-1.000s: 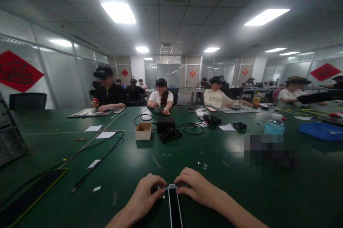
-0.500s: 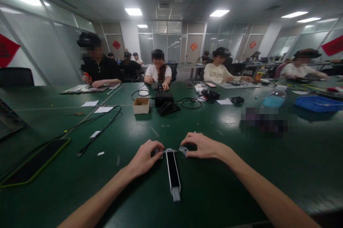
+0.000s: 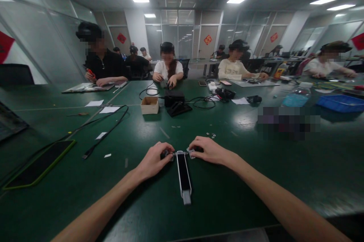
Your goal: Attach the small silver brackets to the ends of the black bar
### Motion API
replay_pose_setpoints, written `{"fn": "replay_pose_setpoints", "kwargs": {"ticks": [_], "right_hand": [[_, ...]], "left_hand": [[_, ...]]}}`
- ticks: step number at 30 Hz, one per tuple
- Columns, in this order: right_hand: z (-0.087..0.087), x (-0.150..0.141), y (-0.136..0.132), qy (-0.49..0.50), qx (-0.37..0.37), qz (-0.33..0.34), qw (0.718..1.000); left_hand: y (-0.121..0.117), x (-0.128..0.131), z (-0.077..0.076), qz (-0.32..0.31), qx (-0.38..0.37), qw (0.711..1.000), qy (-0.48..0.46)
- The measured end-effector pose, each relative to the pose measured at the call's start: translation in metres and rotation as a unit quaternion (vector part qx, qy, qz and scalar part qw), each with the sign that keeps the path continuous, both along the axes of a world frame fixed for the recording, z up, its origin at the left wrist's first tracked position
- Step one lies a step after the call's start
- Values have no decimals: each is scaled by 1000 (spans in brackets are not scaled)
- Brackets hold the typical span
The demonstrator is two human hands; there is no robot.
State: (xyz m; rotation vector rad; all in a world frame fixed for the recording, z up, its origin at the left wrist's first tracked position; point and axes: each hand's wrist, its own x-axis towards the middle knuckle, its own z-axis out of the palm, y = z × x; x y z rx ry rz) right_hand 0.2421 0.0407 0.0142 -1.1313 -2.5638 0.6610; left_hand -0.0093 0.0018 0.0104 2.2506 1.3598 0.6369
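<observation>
A long narrow black strip with a silver frame (image 3: 184,175) lies on the green table (image 3: 233,181), pointing away from me. My left hand (image 3: 155,158) is curled at the left of its far end, fingers pinched on a small dark part there. My right hand (image 3: 207,150) is closed at the right of that end, pinching a small grey metal piece (image 3: 190,153) against the strip. A few tiny metal rings (image 3: 212,134) lie just beyond my right hand.
A cardboard box (image 3: 149,105), a black device with cables (image 3: 176,106), a black cable (image 3: 105,135) and a flat dark panel (image 3: 36,166) lie on the table. A blue tray (image 3: 339,102) stands far right. Several people sit working along the far side.
The view has tilted down, so the whole strip shows. My right hand drew a small grey piece away from the strip's end, then brought it back against it. My left hand stayed put.
</observation>
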Motion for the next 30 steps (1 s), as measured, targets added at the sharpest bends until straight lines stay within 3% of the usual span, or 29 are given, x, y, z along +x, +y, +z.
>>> {"fn": "replay_pose_setpoints", "kwargs": {"ticks": [8,13,21,23,27,30], "right_hand": [[-8,-5,-4,26,12,-3,1000],[-10,-9,-7,32,72,26,997],[4,-2,-3,11,102,39,994],[8,7,4,-3,139,1,990],[8,33,24,-80,180,-139,970],[3,50,36,-125,165,-168,964]], "left_hand": [[-1,1,1,8,-10,1000,1],[-1,1,-2,21,-4,1000,-3],[-2,3,4,30,-1,1000,4],[-3,3,5,28,0,1000,7],[-4,3,7,28,-4,1000,9],[-5,3,7,21,1,1000,3]]}}
